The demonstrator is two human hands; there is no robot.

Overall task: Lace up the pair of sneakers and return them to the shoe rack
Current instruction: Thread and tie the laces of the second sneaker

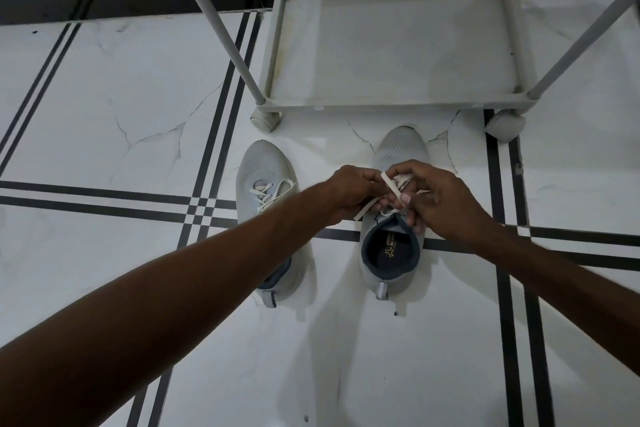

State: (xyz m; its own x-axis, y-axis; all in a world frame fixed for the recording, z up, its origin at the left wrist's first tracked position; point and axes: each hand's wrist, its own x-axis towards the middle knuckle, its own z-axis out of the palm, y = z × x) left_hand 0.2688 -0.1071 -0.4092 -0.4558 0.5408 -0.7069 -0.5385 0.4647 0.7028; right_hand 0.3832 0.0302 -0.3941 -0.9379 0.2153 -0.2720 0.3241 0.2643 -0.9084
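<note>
Now I see both hands over the right sneaker [393, 243], just in front of the shoe rack [391, 52]: my left hand [349, 192] and right hand [446, 198] each pinch the white lace [372, 206]. Beside it on the floor [104, 97], the left sneaker [265, 177] sits laced.

Pale grey sneakers [394, 253] with white laces [367, 208] on white marble floor [104, 97] striped black.

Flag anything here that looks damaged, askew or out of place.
Nothing is damaged or spilled. The left sneaker sits slightly turned relative to the right sneaker. Dark vein lines in the floor tiles look like marbling, not cracks.
</note>
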